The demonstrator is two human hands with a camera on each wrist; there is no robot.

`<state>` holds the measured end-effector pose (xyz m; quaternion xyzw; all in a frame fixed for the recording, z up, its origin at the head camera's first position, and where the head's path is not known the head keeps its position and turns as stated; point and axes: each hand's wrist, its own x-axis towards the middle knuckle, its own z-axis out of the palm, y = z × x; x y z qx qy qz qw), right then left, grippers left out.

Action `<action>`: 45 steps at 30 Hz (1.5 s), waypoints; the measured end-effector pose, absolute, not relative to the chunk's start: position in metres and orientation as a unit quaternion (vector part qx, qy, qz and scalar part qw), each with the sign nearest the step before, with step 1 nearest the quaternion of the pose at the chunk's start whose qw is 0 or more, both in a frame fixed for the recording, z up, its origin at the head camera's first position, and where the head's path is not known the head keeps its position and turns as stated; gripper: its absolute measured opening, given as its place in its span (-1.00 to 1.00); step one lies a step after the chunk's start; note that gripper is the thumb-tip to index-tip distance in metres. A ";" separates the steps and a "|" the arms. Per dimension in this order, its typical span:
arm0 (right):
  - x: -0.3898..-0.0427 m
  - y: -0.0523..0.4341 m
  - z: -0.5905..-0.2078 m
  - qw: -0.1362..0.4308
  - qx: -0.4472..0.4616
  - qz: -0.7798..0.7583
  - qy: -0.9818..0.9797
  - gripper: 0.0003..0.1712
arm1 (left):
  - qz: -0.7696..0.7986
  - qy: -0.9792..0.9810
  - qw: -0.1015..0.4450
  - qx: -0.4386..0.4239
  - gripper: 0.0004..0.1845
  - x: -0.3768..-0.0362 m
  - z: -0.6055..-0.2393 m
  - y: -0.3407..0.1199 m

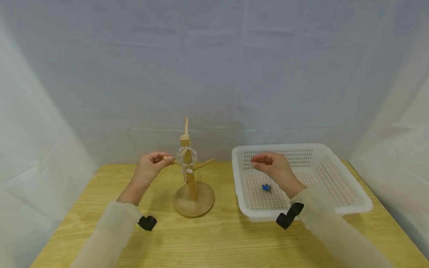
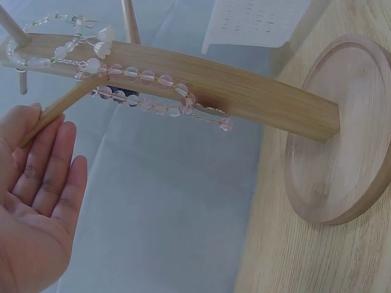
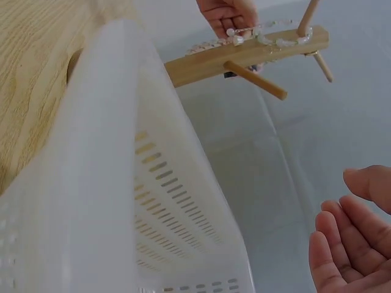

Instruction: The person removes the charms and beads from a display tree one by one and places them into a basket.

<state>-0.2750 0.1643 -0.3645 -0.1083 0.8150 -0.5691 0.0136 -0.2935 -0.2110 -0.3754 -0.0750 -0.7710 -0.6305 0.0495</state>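
Left hand [image 1: 151, 165]: fingers relaxed, holding nothing; fingertips at the tip of the left peg [image 2: 58, 108].
Beaded bracelet [image 1: 186, 155]: hung on the wooden stand [image 1: 193, 189], looped round the upright post where the pegs branch; just right of the left hand, slightly far of it.
Post axis: vertical; left peg slopes up and left toward the fingertips.
Right hand [image 1: 272, 167]: fingers loosely extended, holding nothing; hovering above the white basket [image 1: 342, 193], well apart from the bracelet.
Small blue item [image 1: 266, 187]: on the basket floor, below the right hand.
Nearer hand: left.
Surface [image 1: 208, 247]: light wood, carrying stand and basket.
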 end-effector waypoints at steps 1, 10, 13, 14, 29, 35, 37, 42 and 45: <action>-0.274 0.162 -0.364 0.015 -0.112 -0.570 0.814 -0.67 | -0.631 -0.771 0.049 -0.075 -0.77 -0.294 -0.375 -0.211; -0.270 0.144 -0.362 0.038 -0.118 -0.566 0.815 -0.63 | -0.631 -0.771 0.045 -0.071 -0.78 -0.291 -0.373 -0.211; -0.268 0.137 -0.361 0.042 -0.120 -0.570 0.812 -0.62 | -0.633 -0.770 0.045 -0.071 -0.76 -0.291 -0.373 -0.211; -0.267 0.135 -0.361 0.044 -0.124 -0.571 0.810 -0.62 | -0.634 -0.769 0.045 -0.072 -0.75 -0.291 -0.372 -0.211; -0.266 0.101 -0.358 0.053 -0.177 -0.568 0.802 -0.78 | -0.629 -0.773 0.048 -0.068 -0.72 -0.288 -0.372 -0.213; -0.266 0.089 -0.352 0.056 -0.173 -0.564 0.805 -0.76 | -0.631 -0.771 0.052 -0.070 -0.78 -0.289 -0.374 -0.213; -0.266 0.085 -0.351 0.055 -0.179 -0.568 0.801 -0.74 | -0.632 -0.770 0.054 -0.069 -0.77 -0.289 -0.374 -0.213; -0.266 0.076 -0.348 0.051 -0.194 -0.578 0.791 -0.70 | -0.632 -0.771 0.052 -0.069 -0.66 -0.289 -0.374 -0.212; -0.267 0.070 -0.346 0.052 -0.194 -0.581 0.789 -0.70 | -0.633 -0.770 0.049 -0.069 -0.63 -0.289 -0.374 -0.212</action>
